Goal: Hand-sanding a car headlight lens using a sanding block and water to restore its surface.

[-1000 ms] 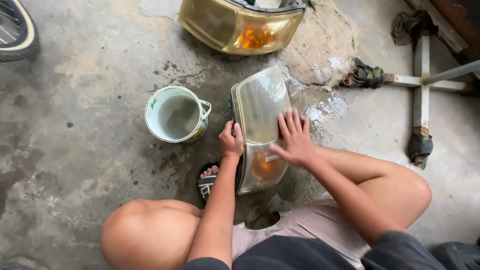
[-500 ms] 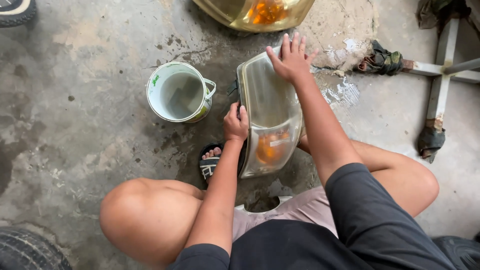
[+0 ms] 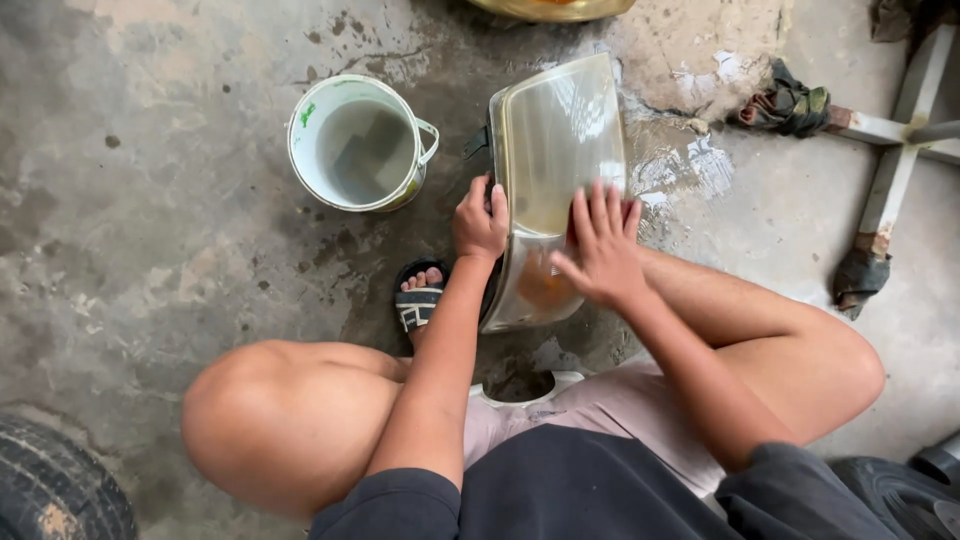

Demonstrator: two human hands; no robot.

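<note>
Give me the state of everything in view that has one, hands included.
Headlight lens: propped on edge, wet, yellowed, amber part at the lower end.
Left hand: gripping the lens's left edge.
Right hand: flat on the lens face, fingers spread.
Bucket: upright, open, holding cloudy water.
Concrete floor: wet and foamy around the lens.
Rag: bunched by the metal frame.
Sandal: worn on the foot.

Soft, even daylight fills the scene — bright enough, with no hard shadows, only a faint dimness under the crouched legs. The headlight lens [image 3: 556, 160] carries pale streaks of glare, and the wet patch of concrete [image 3: 680, 165] beside it shines white. The right hand [image 3: 600, 250] shows slight motion blur — the frame edges look a little soft and stretched.
</note>
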